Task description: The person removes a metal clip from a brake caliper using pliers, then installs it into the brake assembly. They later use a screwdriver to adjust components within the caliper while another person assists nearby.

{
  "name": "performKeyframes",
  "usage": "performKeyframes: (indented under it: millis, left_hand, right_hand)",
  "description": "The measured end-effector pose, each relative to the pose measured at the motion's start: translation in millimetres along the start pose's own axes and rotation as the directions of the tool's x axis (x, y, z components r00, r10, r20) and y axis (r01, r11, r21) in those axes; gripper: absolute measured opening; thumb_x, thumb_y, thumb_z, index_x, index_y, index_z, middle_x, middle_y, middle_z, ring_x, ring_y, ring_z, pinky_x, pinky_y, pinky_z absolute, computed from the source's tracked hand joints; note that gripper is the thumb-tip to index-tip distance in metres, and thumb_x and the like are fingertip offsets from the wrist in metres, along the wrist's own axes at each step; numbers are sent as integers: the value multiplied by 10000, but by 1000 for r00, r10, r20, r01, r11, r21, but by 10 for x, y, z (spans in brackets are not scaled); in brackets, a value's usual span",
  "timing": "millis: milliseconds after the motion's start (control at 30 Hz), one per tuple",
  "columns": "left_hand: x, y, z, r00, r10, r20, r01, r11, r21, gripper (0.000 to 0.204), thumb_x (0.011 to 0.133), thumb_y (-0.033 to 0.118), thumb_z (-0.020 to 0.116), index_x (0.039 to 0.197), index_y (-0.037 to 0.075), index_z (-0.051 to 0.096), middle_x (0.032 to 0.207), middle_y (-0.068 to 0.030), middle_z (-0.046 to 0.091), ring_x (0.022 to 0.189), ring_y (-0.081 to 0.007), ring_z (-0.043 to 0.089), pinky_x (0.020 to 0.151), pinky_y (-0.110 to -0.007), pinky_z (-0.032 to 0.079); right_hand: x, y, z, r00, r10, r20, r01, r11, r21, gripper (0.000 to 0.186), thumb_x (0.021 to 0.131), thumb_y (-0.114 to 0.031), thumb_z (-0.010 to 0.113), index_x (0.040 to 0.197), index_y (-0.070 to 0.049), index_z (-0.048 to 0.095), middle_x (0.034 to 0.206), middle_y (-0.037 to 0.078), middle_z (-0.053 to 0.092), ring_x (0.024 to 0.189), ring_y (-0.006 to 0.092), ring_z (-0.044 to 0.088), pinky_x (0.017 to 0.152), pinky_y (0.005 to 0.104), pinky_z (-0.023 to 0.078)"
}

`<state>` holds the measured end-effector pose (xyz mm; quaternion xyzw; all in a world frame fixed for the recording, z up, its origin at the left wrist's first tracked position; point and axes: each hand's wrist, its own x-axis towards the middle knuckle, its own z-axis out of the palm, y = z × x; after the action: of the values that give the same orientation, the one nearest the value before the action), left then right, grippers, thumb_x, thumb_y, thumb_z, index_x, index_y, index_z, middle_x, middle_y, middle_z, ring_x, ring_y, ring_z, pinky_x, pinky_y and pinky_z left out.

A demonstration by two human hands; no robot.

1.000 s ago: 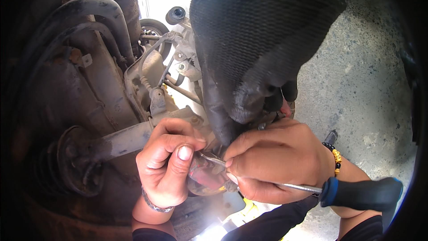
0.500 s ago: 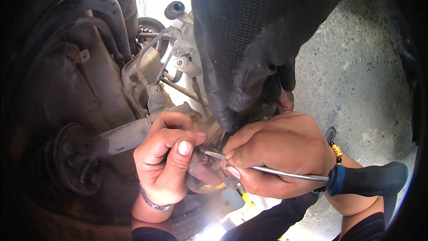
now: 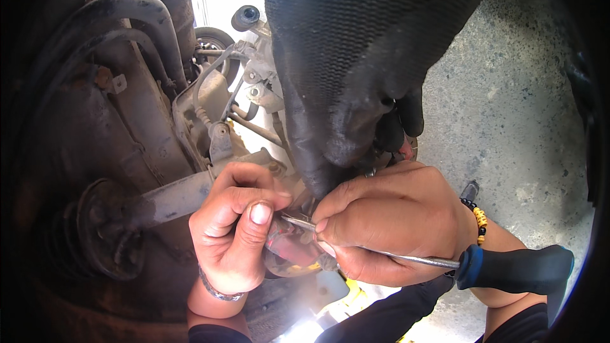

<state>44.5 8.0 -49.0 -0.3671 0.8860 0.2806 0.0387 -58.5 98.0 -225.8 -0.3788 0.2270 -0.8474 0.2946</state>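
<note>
My right hand (image 3: 394, 222) is closed round the metal shaft of a screwdriver (image 3: 515, 270), gripping it near the tip. The tool's black handle with a blue collar lies back across my right wrist. Its tip points left, at the fingers of my left hand (image 3: 232, 232). Thumb and forefinger there are bent together; whatever they pinch is too small or hidden. Below the tip, a dusty part with a red patch (image 3: 295, 249) shows between my hands. Just above my right hand, another person's black-gloved hand (image 3: 349, 82) reaches down among the parts, its fingertips partly covered.
A suspension strut tube (image 3: 175, 200) runs from the lower left toward my left hand. Dusty car-body metal and a thick black hose (image 3: 136, 6) fill the left side. A wheel (image 3: 215, 44) shows farther back. Speckled concrete floor (image 3: 508, 114) lies to the right.
The screwdriver has shifted slightly left, its handle lower than before. The gloved hand has moved a little left and down. My left hand has barely moved.
</note>
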Motion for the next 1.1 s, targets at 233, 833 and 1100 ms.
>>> performKeyframes:
  millis: [233,833,1100]
  left_hand:
    - [28,-26,-2,999,39,35,-39,999,-3,198,980,167,598,915,-9,662,928,-122,601,808,-147,548,726,-268,451]
    - [29,-17,-8,999,36,31,-36,999,10,209,978,180,607,905,-7,668,925,-118,610,802,-141,550,711,-261,454]
    - [2,-1,-14,1000,14,16,-15,1000,15,207,974,178,616,936,-10,693,945,-120,600,803,-137,560,719,-255,456]
  right_hand:
    - [-16,3,26,997,-77,-26,75,995,-72,157,724,-21,744,855,-21,658,847,120,702,703,242,710,603,325,575]
    - [-95,13,166,989,-18,-146,2,994,-109,234,660,8,706,729,-50,491,689,85,556,547,259,581,490,344,455]
    - [-110,36,126,998,-16,-65,11,996,-85,219,680,26,744,856,-42,634,860,99,707,687,251,702,577,332,547]
